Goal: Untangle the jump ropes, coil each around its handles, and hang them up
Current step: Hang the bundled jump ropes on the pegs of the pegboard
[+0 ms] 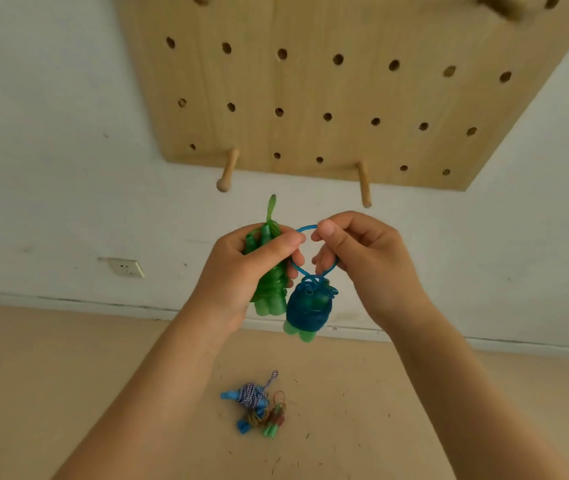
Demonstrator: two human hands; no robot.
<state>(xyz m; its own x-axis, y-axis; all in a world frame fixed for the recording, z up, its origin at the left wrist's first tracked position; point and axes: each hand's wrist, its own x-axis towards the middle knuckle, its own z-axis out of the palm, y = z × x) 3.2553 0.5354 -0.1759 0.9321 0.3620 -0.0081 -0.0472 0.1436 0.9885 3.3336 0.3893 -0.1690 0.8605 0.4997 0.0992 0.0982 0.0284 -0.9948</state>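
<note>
Wall socket: a white outlet [126, 267] sits low on the white wall [51, 133], far left, well clear of both arms.
Left peg: a round-tipped wooden peg [227, 170] juts from the bottom edge of the wooden pegboard [311, 84], bare, with open wall below it and above the hands.
Left hand: the left hand [241, 271] has its fingers curled round a green jump rope bundle [269, 268], rope wound about its green handles; a short green loop end sticks up above the fist, just below the left peg.
Blue loop: a blue rope loop [307, 228] spans the gap between the two hands; the left thumb touches its left side.
Blue bundle: a blue jump rope coiled on green handles [307, 311] hangs from that loop, just beside the green bundle, free in the air above the floor.
Right hand: the right hand [356, 251] pinches the loop, thumb on top, fingers hooked through it.
Right peg: a plain wooden peg [364, 183] stands bare just above the right hand.
Floor: a tan floor [68, 375], scattered with small dark specks, meets the wall at a pale skirting.
Floor pile: a blue-and-white braided rope bundle [252, 396] and a small brown-corded bundle with green handles [274, 419] lie touching, between the forearms.
</note>
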